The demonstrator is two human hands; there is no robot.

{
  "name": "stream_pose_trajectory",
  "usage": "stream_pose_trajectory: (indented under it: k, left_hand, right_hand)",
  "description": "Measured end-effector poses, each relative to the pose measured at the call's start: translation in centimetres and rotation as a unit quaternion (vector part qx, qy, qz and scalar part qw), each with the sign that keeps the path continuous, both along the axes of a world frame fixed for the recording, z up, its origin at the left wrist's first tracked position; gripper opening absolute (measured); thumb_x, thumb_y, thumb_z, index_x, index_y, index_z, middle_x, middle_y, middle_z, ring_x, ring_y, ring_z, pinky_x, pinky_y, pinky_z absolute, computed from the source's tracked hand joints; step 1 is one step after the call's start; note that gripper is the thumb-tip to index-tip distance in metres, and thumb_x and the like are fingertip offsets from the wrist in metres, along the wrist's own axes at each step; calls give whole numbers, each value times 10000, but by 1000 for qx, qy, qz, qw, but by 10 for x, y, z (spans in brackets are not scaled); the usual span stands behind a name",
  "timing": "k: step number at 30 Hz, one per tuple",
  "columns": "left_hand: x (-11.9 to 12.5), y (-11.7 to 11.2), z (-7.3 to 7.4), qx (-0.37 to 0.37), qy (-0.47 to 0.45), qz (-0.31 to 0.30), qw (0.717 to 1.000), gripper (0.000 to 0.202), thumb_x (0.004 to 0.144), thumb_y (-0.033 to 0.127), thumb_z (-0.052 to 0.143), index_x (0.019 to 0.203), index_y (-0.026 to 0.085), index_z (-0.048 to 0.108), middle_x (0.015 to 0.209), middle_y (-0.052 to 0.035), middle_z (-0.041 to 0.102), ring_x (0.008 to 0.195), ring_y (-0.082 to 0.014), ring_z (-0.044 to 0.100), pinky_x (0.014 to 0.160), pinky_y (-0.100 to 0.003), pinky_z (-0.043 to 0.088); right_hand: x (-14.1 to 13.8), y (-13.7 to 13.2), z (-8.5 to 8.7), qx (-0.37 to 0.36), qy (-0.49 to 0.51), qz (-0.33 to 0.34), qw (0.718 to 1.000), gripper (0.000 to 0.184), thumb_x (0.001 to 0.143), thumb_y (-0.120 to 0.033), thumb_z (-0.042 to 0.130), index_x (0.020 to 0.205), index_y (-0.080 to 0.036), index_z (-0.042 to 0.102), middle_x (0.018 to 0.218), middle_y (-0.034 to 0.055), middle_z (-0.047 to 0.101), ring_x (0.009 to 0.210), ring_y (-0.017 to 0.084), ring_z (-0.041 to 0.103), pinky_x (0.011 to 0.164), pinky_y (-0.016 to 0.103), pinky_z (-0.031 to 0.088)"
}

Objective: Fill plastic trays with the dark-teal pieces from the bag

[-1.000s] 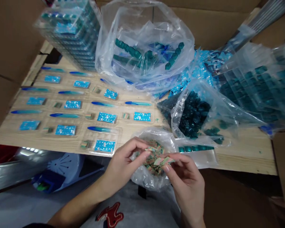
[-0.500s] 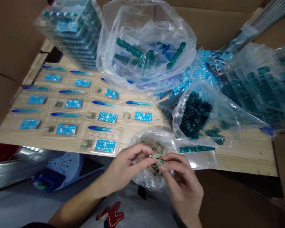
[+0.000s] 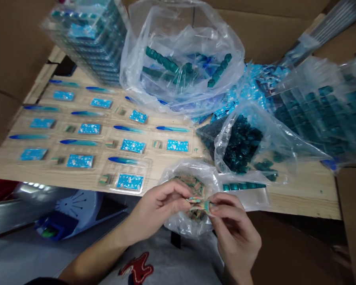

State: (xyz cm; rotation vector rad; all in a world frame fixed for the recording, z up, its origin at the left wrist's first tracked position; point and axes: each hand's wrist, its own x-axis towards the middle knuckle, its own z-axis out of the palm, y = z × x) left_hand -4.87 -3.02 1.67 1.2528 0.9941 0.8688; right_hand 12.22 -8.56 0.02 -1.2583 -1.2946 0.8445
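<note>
Head view, wooden board [image 3: 299, 194], cardboard walls [image 3: 14, 43], bagged striped pieces [image 3: 199, 204]

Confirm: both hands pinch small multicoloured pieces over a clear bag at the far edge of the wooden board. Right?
Not quite. In the head view the clear bag sits at the near edge of the wooden board, not the far one. The left hand and right hand do pinch small multicoloured pieces over it.

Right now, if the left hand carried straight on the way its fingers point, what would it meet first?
The left hand points rightward: first the striped pieces it pinches, then, likely, the right hand just beyond.
</note>
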Motion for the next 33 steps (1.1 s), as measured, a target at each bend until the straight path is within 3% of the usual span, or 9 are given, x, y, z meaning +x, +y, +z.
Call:
stream_pose_trajectory:
  k: [4,8,14,18,20,22,25,29,33]
  left_hand:
    - [-2,0,-2,96,74,31,992,49,869,228,631,871,200,671,841,-21,715,791,-136,678,704,-234,559]
    - [-3,1,-3,198,78,-33,976,106,864,195,641,965,207,670,926,-40,708,893,-144,671,784,-245,551]
    - [-5,6,-4,156,59,-87,982,135,846,251,667,973,205,672,907,-46,703,872,-166,667,773,-281,551]
    - [-4,7,-4,161,67,-114,978,89,898,177,582,936,193,661,862,-32,707,815,-138,665,739,-245,542]
    - [-4,7,-5,217,110,-86,966,145,896,121,552,984,195,640,896,-35,700,841,-136,657,751,-240,536]
    - [-5,8,-8,277,174,-9,945,191,874,80,543,999,198,625,908,-38,690,854,-143,648,769,-253,531]
    - [-8,11,-12,279,224,113,927,167,865,80,534,946,195,624,856,-28,679,814,-143,645,743,-253,529]
    - [-5,8,-7,178,142,99,969,115,884,126,547,922,192,633,850,-14,684,779,-116,652,671,-200,526]
    - [5,1,-2,187,86,78,976,144,872,97,572,947,204,632,876,-2,687,841,-109,653,744,-193,531]
  right_hand:
    - [1,0,1,2,-32,18,999,307,825,-24,591,932,-295,688,980,28,653,881,190,642,702,322,542]
    - [-1,2,2,-4,-26,20,999,300,830,-27,592,931,-295,681,949,25,623,889,181,620,696,301,531]
    - [-2,6,5,-41,3,39,998,251,830,-73,628,933,-290,699,872,10,655,818,170,630,687,292,530]
    - [-5,10,4,-103,134,65,983,90,828,-171,676,835,-259,698,785,-6,628,653,127,609,552,228,515]
    - [-5,10,3,-132,181,63,973,46,838,-208,672,827,-250,689,765,-14,614,573,103,584,506,211,503]
    - [-3,8,1,-136,169,12,976,41,847,-212,663,840,-247,685,765,-11,614,573,103,585,508,208,507]
    - [-1,5,3,-119,124,-60,983,48,842,-203,665,849,-245,688,788,3,628,596,111,591,488,197,507]
    - [-11,10,11,-124,157,2,980,56,792,-233,726,825,-246,683,746,-8,649,540,108,601,445,193,516]
    - [-26,17,17,-106,146,2,984,92,792,-178,714,825,-251,667,764,-9,660,693,141,650,572,228,563]
